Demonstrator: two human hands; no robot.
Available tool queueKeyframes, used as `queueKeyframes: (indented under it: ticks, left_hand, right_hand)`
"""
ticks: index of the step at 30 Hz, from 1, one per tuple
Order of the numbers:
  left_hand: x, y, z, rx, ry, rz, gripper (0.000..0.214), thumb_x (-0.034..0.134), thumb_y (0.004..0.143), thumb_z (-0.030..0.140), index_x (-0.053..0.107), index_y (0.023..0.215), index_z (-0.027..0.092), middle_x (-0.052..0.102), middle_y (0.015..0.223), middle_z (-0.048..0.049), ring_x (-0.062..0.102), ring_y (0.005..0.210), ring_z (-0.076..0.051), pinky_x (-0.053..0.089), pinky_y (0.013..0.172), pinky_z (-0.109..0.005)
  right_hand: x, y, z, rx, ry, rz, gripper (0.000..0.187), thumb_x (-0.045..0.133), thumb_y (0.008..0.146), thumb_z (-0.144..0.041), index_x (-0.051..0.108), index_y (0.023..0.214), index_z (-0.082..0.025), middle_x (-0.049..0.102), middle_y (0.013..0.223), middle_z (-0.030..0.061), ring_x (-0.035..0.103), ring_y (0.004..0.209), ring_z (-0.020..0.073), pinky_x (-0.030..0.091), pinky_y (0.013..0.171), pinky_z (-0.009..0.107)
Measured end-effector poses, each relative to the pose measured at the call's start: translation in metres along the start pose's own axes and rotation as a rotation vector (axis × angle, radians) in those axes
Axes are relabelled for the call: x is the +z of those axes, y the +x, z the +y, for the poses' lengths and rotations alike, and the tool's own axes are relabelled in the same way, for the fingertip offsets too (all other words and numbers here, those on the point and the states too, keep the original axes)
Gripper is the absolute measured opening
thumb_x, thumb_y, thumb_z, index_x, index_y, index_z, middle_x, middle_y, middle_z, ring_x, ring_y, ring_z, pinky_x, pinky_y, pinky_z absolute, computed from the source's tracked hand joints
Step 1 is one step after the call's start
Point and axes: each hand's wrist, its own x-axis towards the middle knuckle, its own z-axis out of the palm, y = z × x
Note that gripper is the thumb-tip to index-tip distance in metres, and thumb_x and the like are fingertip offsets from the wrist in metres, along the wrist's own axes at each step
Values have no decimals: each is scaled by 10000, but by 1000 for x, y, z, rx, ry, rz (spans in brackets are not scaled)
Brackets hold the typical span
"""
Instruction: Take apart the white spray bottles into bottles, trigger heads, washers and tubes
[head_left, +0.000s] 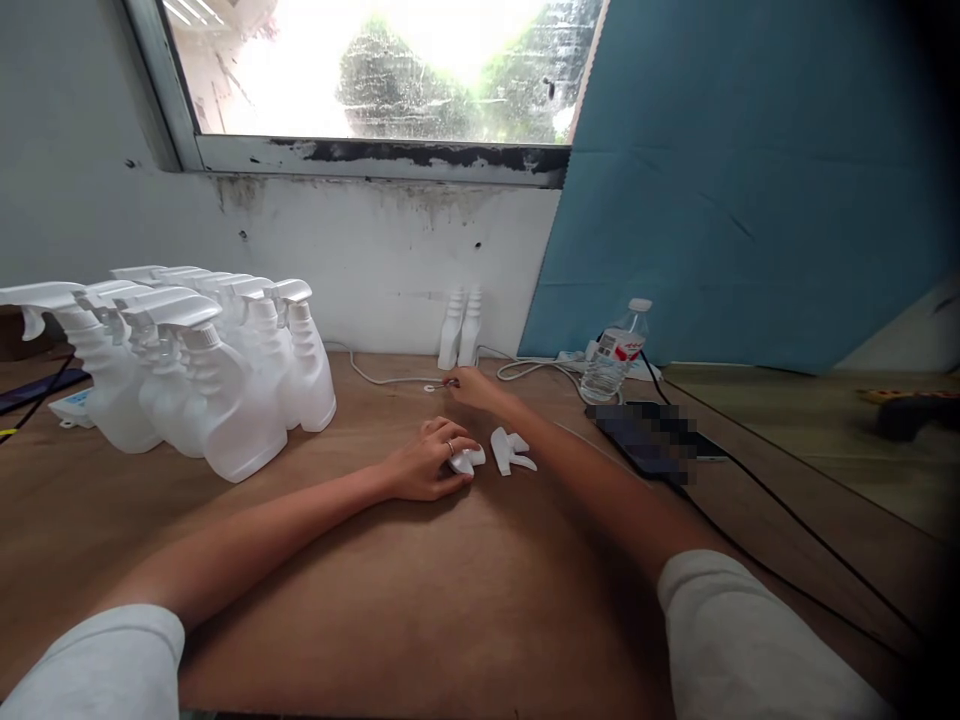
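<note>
Spray bottles (pixel 247 405) stand massed left of the loose head (pixel 502 453), presumably to save room. The right forearm (pixel 600 480) passes right of that head, standing between it and the water bottle (pixel 609 365) and dark device (pixel 637 440). Just left of it, the left hand (pixel 426 462) curls closed over a second head (pixel 472 459), seemingly steadying it. Beyond it, the right hand (pixel 474 388) bunches beside a ring (pixel 427 388); its hold cannot be told.
</note>
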Motion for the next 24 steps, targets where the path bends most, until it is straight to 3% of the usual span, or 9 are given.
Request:
queueKeyframes:
  ticks: [3, 8, 13, 18, 21, 24]
  left_hand:
    - [1, 0, -1, 29, -31, -8, 416, 583, 825, 272, 546, 1233, 199, 561, 1196, -141, 458, 1168, -290, 325, 1035, -440]
    - [2, 0, -4, 67, -119, -28, 421, 535, 843, 207, 518, 1264, 207, 544, 1279, -139, 440, 1253, -274, 317, 1082, -437]
    - [3, 1, -5, 85, -147, -49, 439, 526, 843, 182, 495, 1281, 203, 523, 1323, -143, 415, 1295, -270, 320, 1092, -446]
    - [3, 1, -3, 78, -88, -10, 445, 570, 823, 207, 502, 1263, 206, 480, 1360, -152, 385, 1303, -289, 306, 1091, -465]
    - [1, 1, -1, 52, -41, 26, 429, 596, 800, 216, 533, 1224, 217, 474, 1339, -150, 390, 1263, -304, 306, 1075, -483]
    - [0, 0, 1, 35, -10, 37, 403, 600, 797, 231, 554, 1197, 215, 485, 1292, -148, 416, 1204, -299, 318, 1058, -483]
  right_hand:
    - [-13, -12, 8, 36, -7, -14, 200, 544, 893, -203, 685, 1020, -140, 684, 1038, 95, 632, 951, 203, 498, 833, 308]
    - [-45, -54, 31, 109, -25, -34, 306, 520, 746, -66, 758, 916, -155, 736, 945, 85, 663, 884, 218, 485, 757, 248]
    - [-82, -112, 46, 173, -2, -28, 294, 500, 734, -123, 772, 831, -172, 748, 843, 50, 677, 795, 198, 492, 736, 252]
    - [-112, -163, 41, 238, 37, 109, 323, 458, 793, -248, 766, 825, -156, 737, 858, 58, 657, 815, 207, 474, 752, 282]
    - [-120, -179, 35, 297, 86, 120, 309, 472, 753, -262, 760, 731, -153, 693, 699, 48, 617, 709, 190, 436, 650, 264]
    - [-119, -183, 31, 336, 180, 34, 302, 484, 723, -280, 744, 662, -139, 540, 501, 16, 482, 515, 134, 341, 511, 242]
